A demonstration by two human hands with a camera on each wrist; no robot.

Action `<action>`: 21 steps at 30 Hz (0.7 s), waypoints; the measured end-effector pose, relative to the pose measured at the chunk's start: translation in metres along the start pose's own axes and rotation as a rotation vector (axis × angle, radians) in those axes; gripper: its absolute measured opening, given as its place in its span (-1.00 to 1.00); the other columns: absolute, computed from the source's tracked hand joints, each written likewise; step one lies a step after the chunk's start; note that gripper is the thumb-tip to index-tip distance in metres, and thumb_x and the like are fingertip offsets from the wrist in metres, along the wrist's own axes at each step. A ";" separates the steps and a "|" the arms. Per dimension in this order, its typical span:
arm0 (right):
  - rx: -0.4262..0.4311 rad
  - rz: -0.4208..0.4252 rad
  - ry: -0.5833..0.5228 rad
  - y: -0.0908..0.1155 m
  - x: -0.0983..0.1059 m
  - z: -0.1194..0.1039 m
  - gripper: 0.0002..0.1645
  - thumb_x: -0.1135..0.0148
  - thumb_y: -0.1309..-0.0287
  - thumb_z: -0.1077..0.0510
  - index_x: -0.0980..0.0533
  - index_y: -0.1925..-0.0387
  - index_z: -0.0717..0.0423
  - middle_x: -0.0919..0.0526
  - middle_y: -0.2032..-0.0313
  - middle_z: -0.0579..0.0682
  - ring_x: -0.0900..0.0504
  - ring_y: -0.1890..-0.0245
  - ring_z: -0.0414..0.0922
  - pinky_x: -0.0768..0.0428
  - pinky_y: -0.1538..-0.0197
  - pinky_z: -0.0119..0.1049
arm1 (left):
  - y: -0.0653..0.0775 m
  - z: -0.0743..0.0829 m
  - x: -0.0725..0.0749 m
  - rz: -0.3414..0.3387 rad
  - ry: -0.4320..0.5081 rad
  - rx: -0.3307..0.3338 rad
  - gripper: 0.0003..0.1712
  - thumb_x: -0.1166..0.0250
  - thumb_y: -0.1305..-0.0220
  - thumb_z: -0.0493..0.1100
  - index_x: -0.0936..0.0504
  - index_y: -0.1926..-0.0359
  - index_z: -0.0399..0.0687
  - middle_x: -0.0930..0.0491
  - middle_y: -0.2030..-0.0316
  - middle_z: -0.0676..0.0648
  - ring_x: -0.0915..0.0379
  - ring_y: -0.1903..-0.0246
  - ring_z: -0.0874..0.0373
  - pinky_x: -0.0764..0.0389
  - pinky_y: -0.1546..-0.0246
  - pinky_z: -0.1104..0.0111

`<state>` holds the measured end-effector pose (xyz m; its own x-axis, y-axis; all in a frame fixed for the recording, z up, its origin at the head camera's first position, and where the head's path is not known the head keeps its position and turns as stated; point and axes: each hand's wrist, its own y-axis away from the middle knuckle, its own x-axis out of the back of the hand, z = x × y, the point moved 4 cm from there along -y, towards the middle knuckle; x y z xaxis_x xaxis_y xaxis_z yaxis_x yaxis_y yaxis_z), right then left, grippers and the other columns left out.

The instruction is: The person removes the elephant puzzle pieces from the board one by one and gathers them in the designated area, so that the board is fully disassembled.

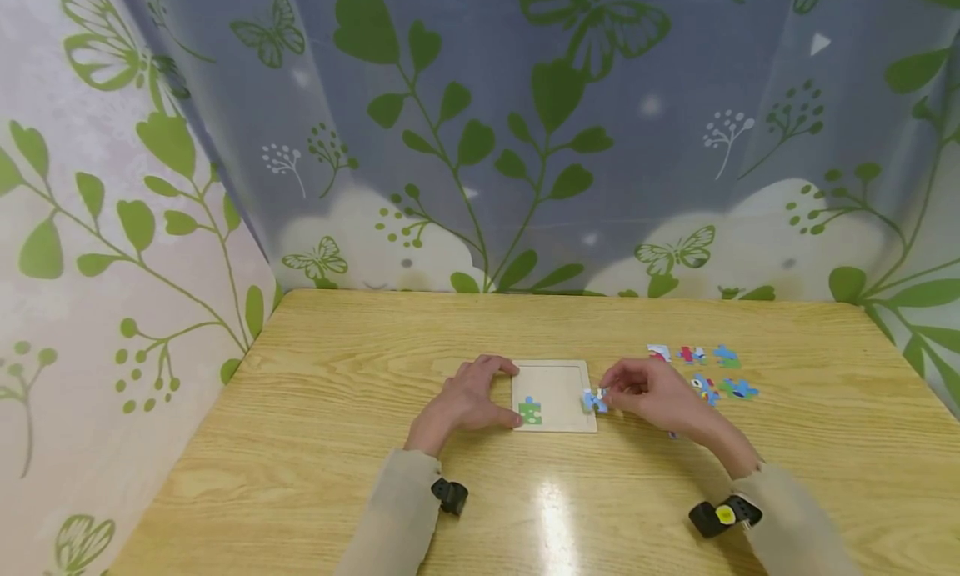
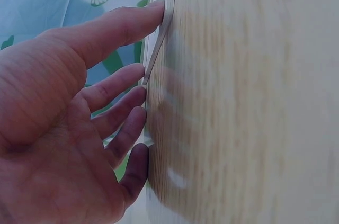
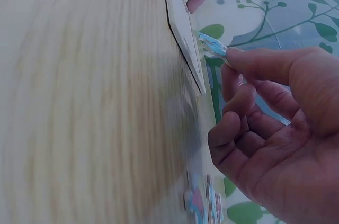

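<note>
A square wooden puzzle tray [image 1: 558, 384] lies on the table, with a green puzzle piece [image 1: 530, 413] in its lower left corner. My left hand [image 1: 471, 395] rests at the tray's left side, thumb and fingers spread apart; in the left wrist view the thumb [image 2: 124, 25] touches the tray's rim. My right hand [image 1: 654, 393] pinches a light blue puzzle piece [image 1: 594, 402] between thumb and fingertips, over the tray's right rim. In the right wrist view this piece [image 3: 212, 45] is tilted above the tray [image 3: 185, 36], its lower fingers curled loosely below.
Several loose puzzle pieces lie to the right of the tray, among them a blue and green one [image 1: 726, 356], a red one [image 1: 686, 354] and another blue one [image 1: 741, 388]. Some are partly hidden behind my right hand. A patterned curtain [image 1: 480, 142] hangs behind the wooden table [image 1: 300, 376].
</note>
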<state>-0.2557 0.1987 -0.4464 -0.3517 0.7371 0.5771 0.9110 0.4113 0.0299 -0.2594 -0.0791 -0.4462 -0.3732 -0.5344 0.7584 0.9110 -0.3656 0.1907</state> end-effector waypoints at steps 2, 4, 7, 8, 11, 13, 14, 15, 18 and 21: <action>-0.010 0.004 0.003 0.004 0.004 0.001 -0.85 -0.33 -0.32 0.15 -0.63 0.11 0.10 -0.69 0.26 0.04 -0.64 0.30 -0.14 -0.57 0.31 -0.33 | 0.000 0.000 0.000 -0.002 0.001 -0.001 -0.22 -0.54 -0.10 0.01 -0.47 -0.35 0.11 -0.31 -0.48 -0.05 -0.17 -0.46 -0.16 -0.13 -0.46 -0.23; -0.020 0.005 0.003 0.009 0.008 0.003 -0.83 -0.32 -0.34 0.14 -0.62 0.10 0.11 -0.69 0.25 0.05 -0.62 0.33 -0.14 -0.56 0.35 -0.32 | 0.000 0.001 0.000 -0.001 0.002 -0.003 -0.22 -0.54 -0.11 0.01 -0.47 -0.35 0.11 -0.32 -0.48 -0.05 -0.17 -0.46 -0.17 -0.12 -0.46 -0.23; -0.039 0.002 -0.012 0.016 0.013 0.006 -0.79 -0.31 -0.36 0.11 -0.60 0.06 0.11 -0.68 0.23 0.06 -0.59 0.39 -0.14 -0.55 0.41 -0.30 | 0.000 0.000 0.000 -0.002 0.004 0.001 -0.22 -0.54 -0.12 0.01 -0.46 -0.36 0.12 -0.31 -0.49 -0.05 -0.16 -0.47 -0.17 -0.09 -0.47 -0.24; -0.046 0.002 -0.017 0.018 0.014 0.007 -0.79 -0.31 -0.36 0.10 -0.60 0.06 0.11 -0.68 0.23 0.06 -0.58 0.42 -0.13 -0.55 0.42 -0.29 | 0.000 0.000 0.000 -0.001 0.003 -0.001 -0.22 -0.54 -0.12 0.01 -0.46 -0.35 0.11 -0.31 -0.48 -0.05 -0.16 -0.47 -0.17 -0.10 -0.47 -0.24; -0.040 0.007 -0.023 0.023 0.019 0.009 -0.78 -0.31 -0.36 0.11 -0.59 0.05 0.13 -0.68 0.23 0.07 -0.60 0.42 -0.14 -0.56 0.41 -0.30 | 0.000 0.000 0.000 -0.003 0.002 -0.002 -0.22 -0.53 -0.12 0.01 -0.46 -0.35 0.11 -0.31 -0.49 -0.05 -0.15 -0.47 -0.18 -0.07 -0.47 -0.26; -0.039 0.012 -0.020 0.027 0.022 0.010 -0.77 -0.31 -0.36 0.12 -0.59 0.04 0.15 -0.68 0.23 0.07 -0.61 0.40 -0.14 -0.56 0.39 -0.30 | 0.000 0.000 0.000 -0.003 0.003 -0.004 -0.22 -0.53 -0.12 0.02 -0.46 -0.35 0.12 -0.30 -0.49 -0.05 -0.14 -0.48 -0.18 -0.05 -0.48 -0.27; -0.042 0.014 -0.020 0.029 0.023 0.011 -0.77 -0.31 -0.36 0.13 -0.59 0.04 0.16 -0.68 0.23 0.07 -0.62 0.40 -0.14 -0.56 0.39 -0.30 | 0.000 0.000 0.000 -0.003 0.004 -0.005 -0.22 -0.53 -0.11 0.02 -0.46 -0.35 0.12 -0.30 -0.49 -0.05 -0.14 -0.48 -0.18 -0.05 -0.47 -0.28; -0.039 0.014 -0.016 0.031 0.024 0.011 -0.76 -0.30 -0.37 0.13 -0.59 0.03 0.18 -0.68 0.22 0.08 -0.62 0.37 -0.15 -0.55 0.37 -0.31 | 0.000 -0.001 0.000 -0.003 0.006 -0.004 -0.22 -0.53 -0.12 0.02 -0.46 -0.36 0.13 -0.30 -0.49 -0.04 -0.14 -0.48 -0.18 -0.04 -0.48 -0.28; -0.064 0.014 -0.011 0.036 0.028 0.013 -0.75 -0.29 -0.38 0.10 -0.59 0.02 0.16 -0.68 0.21 0.07 -0.62 0.37 -0.16 -0.53 0.36 -0.31 | 0.000 -0.001 0.000 0.000 0.011 -0.007 -0.22 -0.53 -0.11 0.03 -0.46 -0.35 0.13 -0.30 -0.49 -0.04 -0.14 -0.48 -0.18 -0.04 -0.48 -0.29; -0.082 0.019 0.000 0.040 0.032 0.015 -0.74 -0.30 -0.38 0.07 -0.59 0.03 0.14 -0.68 0.20 0.07 -0.62 0.35 -0.16 -0.53 0.34 -0.32 | 0.000 -0.001 0.000 0.003 0.012 -0.010 -0.22 -0.53 -0.11 0.03 -0.46 -0.35 0.13 -0.31 -0.49 -0.04 -0.14 -0.48 -0.18 -0.05 -0.47 -0.29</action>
<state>-0.2334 0.2463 -0.4388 -0.3341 0.7442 0.5783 0.9321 0.3520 0.0855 -0.2595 -0.0805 -0.4467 -0.3728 -0.5446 0.7513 0.9103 -0.3716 0.1824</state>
